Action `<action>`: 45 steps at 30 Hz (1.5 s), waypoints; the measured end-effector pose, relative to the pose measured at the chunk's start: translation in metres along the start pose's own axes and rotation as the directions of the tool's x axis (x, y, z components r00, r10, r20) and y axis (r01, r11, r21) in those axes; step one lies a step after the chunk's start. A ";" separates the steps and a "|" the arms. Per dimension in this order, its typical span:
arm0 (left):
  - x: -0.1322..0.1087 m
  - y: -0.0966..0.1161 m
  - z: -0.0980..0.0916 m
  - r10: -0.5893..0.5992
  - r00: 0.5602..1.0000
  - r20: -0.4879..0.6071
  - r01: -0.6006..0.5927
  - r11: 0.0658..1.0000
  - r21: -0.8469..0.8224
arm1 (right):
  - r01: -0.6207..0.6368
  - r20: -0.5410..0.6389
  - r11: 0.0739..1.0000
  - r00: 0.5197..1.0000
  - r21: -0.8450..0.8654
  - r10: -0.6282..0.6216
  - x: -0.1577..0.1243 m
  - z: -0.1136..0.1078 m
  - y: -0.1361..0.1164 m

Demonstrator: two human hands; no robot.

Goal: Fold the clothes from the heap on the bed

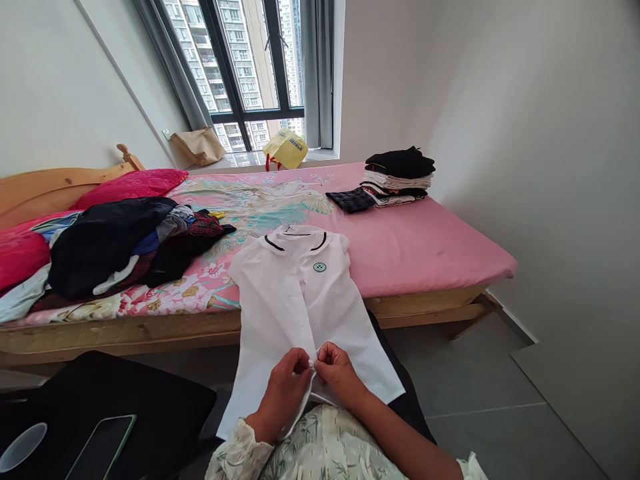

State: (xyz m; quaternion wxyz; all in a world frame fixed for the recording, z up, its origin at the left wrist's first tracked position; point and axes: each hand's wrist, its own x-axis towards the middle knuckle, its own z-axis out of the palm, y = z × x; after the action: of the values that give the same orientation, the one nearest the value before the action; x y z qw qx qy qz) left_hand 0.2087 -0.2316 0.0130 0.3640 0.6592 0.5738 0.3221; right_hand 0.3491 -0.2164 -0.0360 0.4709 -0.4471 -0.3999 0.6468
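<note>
A white short-sleeved shirt (295,293) with a dark-trimmed collar and a small green badge lies front up, its collar on the bed edge and its hem hanging toward my lap. My left hand (284,393) and my right hand (337,373) meet at the lower end of the button placket. Both hands are closed in a pinch on the shirt's front edges, fingertips touching each other.
A pile of dark and mixed unfolded clothes (115,247) lies on the left of the bed (430,247). A stack of folded clothes (397,177) sits at the far right. A phone (103,447) and a cup (23,447) rest on a black surface at lower left.
</note>
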 end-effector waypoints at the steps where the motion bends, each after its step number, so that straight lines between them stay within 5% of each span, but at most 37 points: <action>1: -0.001 -0.001 -0.001 -0.001 1.000 -0.007 0.001 1.000 -0.008 | 0.008 0.000 1.000 1.000 -0.013 -0.008 0.000 0.000 0.000; 7: -0.003 -0.007 -0.002 0.041 0.999 -0.007 -0.041 0.999 -0.008 | 0.066 -0.004 0.993 0.998 -0.098 -0.067 0.000 0.000 -0.001; 16: -0.002 -0.013 -0.004 0.150 0.989 -0.012 -0.144 0.963 0.228 | 0.197 0.026 0.920 0.979 -0.339 -0.200 -0.004 0.002 0.002; 22: 0.019 -0.008 -0.011 0.082 0.990 -0.111 -0.050 0.963 0.265 | 0.424 0.229 0.596 0.898 -0.682 -0.377 -0.014 0.005 -0.010; 27: 0.055 0.001 -0.012 -0.086 0.979 -0.183 0.148 0.920 0.363 | 0.571 0.406 0.357 0.801 -0.739 -0.440 -0.012 0.007 -0.011; 30: 0.062 -0.004 -0.013 -0.212 0.957 -0.200 0.223 0.974 0.036 | 0.571 0.414 0.368 0.806 -0.734 -0.424 -0.013 0.006 -0.011; 33: 0.056 -0.016 -0.015 -0.358 0.918 -0.172 0.262 0.871 -0.415 | 0.508 0.360 0.438 0.852 -0.742 -0.380 -0.017 0.007 -0.014; 39: 0.041 -0.032 -0.015 -0.425 0.896 -0.128 0.269 0.748 -0.606 | 0.376 0.223 0.475 0.911 -0.796 -0.348 -0.002 0.005 -0.022; 42: 0.041 -0.035 -0.015 -0.429 0.890 -0.154 0.242 0.731 -0.638 | 0.322 0.204 0.379 0.926 -0.868 -0.318 0.020 0.007 -0.028; 45: 0.042 -0.036 -0.015 -0.429 0.882 -0.194 0.208 0.725 -0.657 | 0.259 0.238 0.150 0.960 -0.954 -0.148 0.041 0.015 -0.032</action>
State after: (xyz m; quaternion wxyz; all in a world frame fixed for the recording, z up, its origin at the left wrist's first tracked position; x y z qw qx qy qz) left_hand 0.1835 -0.1856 -0.0092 0.5076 0.3282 0.5951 0.5296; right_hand 0.3365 -0.1704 -0.0102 0.1411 -0.5569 -0.7960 0.1908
